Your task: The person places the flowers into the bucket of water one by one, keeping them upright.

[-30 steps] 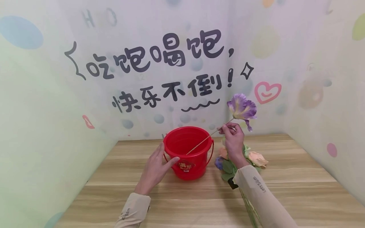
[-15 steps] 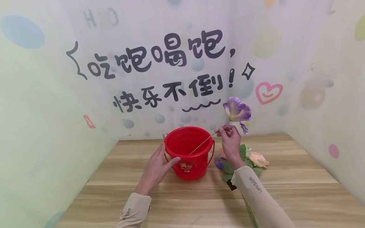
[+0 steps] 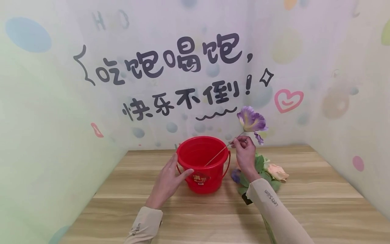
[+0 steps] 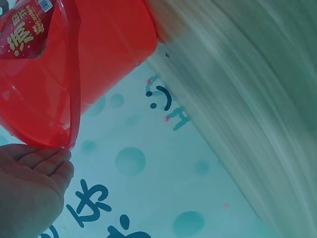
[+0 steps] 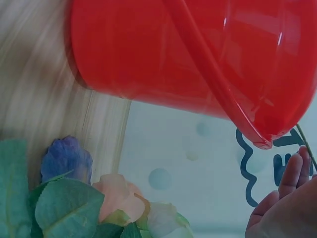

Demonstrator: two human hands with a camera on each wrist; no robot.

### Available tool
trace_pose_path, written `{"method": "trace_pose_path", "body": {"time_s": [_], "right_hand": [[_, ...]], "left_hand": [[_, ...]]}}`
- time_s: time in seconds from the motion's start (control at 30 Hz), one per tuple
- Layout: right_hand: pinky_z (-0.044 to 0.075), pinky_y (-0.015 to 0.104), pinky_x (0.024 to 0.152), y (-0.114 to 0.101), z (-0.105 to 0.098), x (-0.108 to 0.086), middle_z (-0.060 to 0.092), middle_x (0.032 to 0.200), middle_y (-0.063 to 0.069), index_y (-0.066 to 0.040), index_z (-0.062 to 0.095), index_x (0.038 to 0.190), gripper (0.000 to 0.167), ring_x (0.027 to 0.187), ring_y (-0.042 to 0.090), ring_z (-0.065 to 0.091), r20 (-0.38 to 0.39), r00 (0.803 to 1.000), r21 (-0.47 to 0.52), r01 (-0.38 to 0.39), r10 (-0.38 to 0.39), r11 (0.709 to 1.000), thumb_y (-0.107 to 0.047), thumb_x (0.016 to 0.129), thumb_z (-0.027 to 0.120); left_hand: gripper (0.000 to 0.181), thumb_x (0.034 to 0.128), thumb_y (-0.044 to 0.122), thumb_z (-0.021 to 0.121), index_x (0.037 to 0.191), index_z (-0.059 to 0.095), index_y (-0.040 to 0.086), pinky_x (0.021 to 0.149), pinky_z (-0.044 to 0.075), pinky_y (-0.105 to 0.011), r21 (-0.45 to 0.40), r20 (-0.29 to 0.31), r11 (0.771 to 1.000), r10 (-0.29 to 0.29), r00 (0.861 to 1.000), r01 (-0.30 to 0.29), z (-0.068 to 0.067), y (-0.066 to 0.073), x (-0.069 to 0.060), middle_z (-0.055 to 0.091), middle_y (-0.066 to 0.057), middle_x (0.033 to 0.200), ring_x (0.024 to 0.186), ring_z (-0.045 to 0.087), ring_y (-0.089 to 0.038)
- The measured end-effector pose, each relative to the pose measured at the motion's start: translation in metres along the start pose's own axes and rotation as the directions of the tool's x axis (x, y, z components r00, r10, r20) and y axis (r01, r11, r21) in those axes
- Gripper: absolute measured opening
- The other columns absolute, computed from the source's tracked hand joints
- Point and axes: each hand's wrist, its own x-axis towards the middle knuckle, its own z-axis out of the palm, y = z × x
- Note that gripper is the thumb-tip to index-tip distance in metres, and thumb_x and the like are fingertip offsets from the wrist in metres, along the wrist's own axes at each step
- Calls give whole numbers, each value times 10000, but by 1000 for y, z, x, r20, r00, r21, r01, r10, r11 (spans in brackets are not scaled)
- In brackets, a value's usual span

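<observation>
Purple iris-like flower (image 3: 252, 119) sits lower and closer to the red bucket (image 3: 214, 181)

Compared with a second ago, we see the bloom a little farther down and to the left, and less of its thin stem (image 3: 218, 156) shows above the bucket's near rim. The left hand (image 3: 166, 183) has kept its place, and so has the bucket.

We see the right hand (image 3: 245, 154) raised beside the bucket's right rim, its forearm slanting up from the lower right over a bunch of flowers (image 3: 265, 177) lying on the wooden tabletop (image 3: 195, 220). The left hand reaches in from the lower left.

The right hand pinches the stem just below the bloom, which leans to the right outside the bucket, while the stem's lower end goes down inside. The left hand is not closed: its fairly straight fingers rest against the bucket's left side, thumb stretched to the near rim.
</observation>
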Motion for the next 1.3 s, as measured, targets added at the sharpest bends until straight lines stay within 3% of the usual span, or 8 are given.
{"method": "trace_pose_path", "body": {"time_s": [0.17,0.37,0.53,0.8,1.03,1.3], "right_hand": [[528,203,753,2,2,-3,727,868,84,1,578,1010,35,761,79,666,12,1000,-26,-3,4,1000,-10,1029,605],[521,183,741,3,2,-4,718,962,204,62,572,1067,97,776,77,648,33,999,-43,-6,8,999,-21,1030,606],[511,176,747,4,2,-4,714,973,202,48,577,1069,105,788,70,644,35,999,-70,-9,12,998,-48,1038,605],[480,175,712,8,4,-3,715,891,97,18,581,1037,64,785,77,631,23,1000,-89,2,0,996,-41,1032,606],[492,173,728,11,5,-3,714,925,157,48,587,1057,98,799,88,619,42,999,-115,9,-4,993,-45,1031,607],[486,168,702,14,6,-3,693,894,72,47,607,1066,118,810,108,619,42,999,-141,-4,10,990,-61,1022,623]], "left_hand": [[1003,898,617,715,1659,250,157,969,549,-544,3,-6,1000,4,1000,-4,0,-1,-1,345,-81,1655,1475,372,-342],[1002,892,613,726,1658,260,166,969,552,-534,-4,-10,1000,2,1000,-2,0,0,0,351,-71,1652,1476,374,-327],[996,896,611,721,1659,258,169,968,552,-538,-5,-15,1000,5,1000,-5,2,-1,-1,356,-71,1648,1473,377,-328],[1005,894,637,706,1661,250,173,974,547,-541,2,-18,1000,6,1000,-6,1,-3,-1,343,-63,1658,1476,374,-327],[1006,896,629,710,1665,234,189,960,560,-521,0,-20,1000,15,1000,-15,2,-3,0,335,-41,1662,1476,375,-310],[997,905,622,704,1666,230,186,978,548,-525,0,-21,1000,11,1000,-11,2,-3,-1,325,-39,1668,1483,367,-309]]}}
